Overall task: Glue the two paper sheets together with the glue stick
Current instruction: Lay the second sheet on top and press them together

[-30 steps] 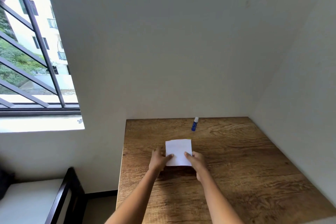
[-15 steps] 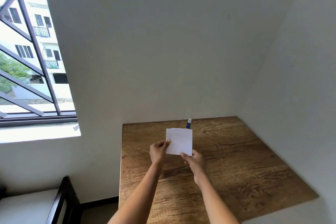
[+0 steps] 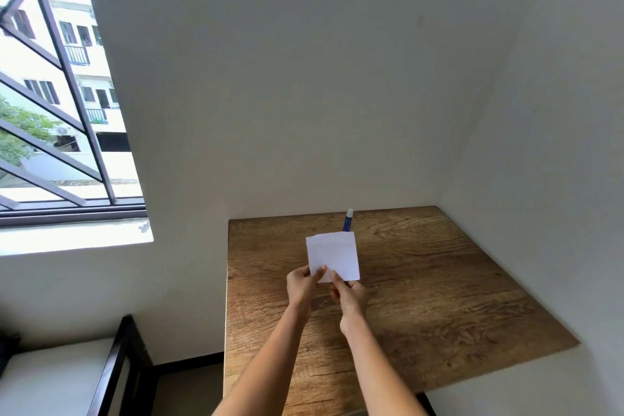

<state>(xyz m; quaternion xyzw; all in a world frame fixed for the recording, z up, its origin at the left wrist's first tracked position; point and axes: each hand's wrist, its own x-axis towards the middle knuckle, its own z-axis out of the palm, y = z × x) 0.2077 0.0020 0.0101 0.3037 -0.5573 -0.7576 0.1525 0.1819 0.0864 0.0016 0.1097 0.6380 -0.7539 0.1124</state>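
White paper sheets [image 3: 332,255], stacked as one small square, are held upright above the wooden table [image 3: 439,280]. My left hand [image 3: 301,285] pinches the lower left corner, thumb on the front. My right hand [image 3: 349,295] grips the bottom edge just beside it. I cannot tell how many sheets are in the stack. A blue glue stick with a white cap [image 3: 347,219] lies on the table near the back wall, its lower end hidden behind the paper.
The table stands in a corner, with white walls at its back and right. A barred window [image 3: 60,111] is on the left wall. A dark-framed seat with a white cushion [image 3: 67,378] stands below, left of the table.
The paper lay flat on the table under both hands a second ago. It has been lifted and tipped upright, and both hands have moved close together at its lower edge.
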